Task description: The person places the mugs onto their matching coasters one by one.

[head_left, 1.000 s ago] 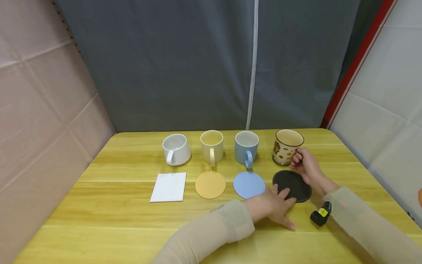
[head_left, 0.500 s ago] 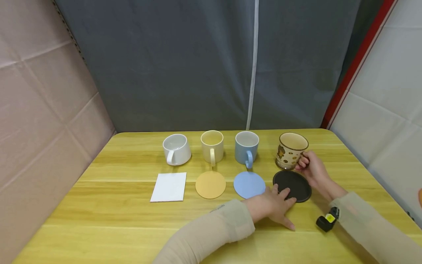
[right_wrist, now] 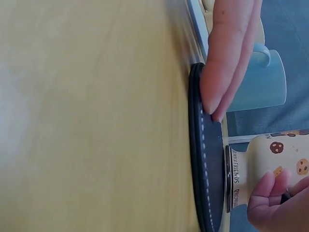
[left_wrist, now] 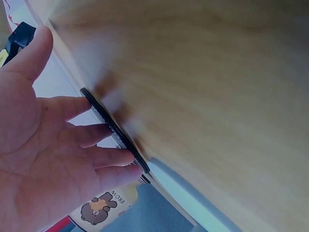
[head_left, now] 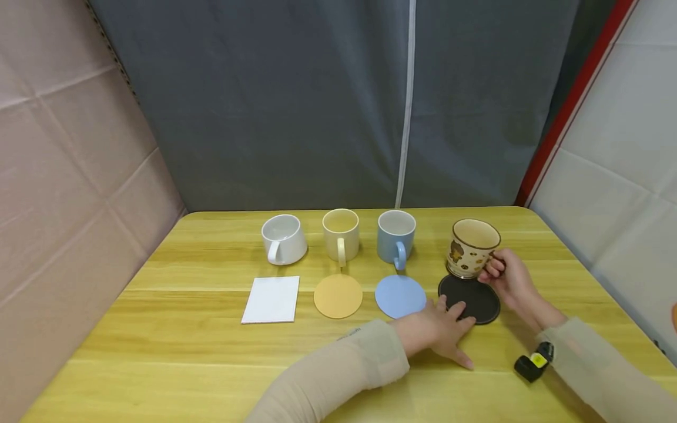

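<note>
Now right hand [head_left: 509, 277] grips patterned mug [head_left: 472, 247] — above black coaster [head_left: 476, 302].

Cream bear-print mug [head_left: 472, 248], black coaster [head_left: 472, 299]

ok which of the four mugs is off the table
The cream bear-print mug at the far right, gripped by the right hand above the black coaster; the other three stand.

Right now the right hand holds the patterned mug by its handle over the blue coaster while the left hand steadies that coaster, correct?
Not quite. The right hand holds the patterned mug over the black coaster, not the blue one, and the left hand presses on that black coaster's edge. The head view shows it; the blue coaster lies untouched beside it.
</note>
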Action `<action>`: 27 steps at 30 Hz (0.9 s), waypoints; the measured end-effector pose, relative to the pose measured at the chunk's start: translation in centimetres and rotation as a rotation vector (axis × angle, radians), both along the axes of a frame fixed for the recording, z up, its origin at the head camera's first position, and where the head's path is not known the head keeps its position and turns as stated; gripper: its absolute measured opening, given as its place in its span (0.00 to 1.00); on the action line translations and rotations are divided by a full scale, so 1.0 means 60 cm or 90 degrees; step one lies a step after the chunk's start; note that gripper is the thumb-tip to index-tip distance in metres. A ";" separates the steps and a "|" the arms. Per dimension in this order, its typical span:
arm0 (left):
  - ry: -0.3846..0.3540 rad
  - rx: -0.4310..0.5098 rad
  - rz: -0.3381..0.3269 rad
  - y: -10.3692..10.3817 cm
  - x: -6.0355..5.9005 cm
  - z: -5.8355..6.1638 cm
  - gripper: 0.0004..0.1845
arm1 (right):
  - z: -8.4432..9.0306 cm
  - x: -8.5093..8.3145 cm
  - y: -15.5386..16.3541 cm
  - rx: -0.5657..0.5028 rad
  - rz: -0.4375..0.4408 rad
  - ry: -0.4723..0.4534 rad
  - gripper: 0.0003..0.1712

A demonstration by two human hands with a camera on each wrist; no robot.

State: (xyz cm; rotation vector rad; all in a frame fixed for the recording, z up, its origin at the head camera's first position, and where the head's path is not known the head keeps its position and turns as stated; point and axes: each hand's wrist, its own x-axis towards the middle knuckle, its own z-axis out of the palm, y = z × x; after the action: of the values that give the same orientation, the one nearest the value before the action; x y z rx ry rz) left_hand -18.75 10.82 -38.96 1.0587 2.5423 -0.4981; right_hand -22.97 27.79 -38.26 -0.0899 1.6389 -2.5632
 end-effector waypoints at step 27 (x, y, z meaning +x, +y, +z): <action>-0.007 -0.008 0.012 0.002 -0.001 -0.001 0.42 | -0.005 0.025 0.021 0.033 0.040 0.043 0.22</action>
State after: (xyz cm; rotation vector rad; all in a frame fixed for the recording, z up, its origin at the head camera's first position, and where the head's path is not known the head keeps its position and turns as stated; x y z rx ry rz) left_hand -18.83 10.92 -39.03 1.0284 2.5342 -0.5011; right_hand -21.44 29.06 -38.56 -0.2225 1.6953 -2.4961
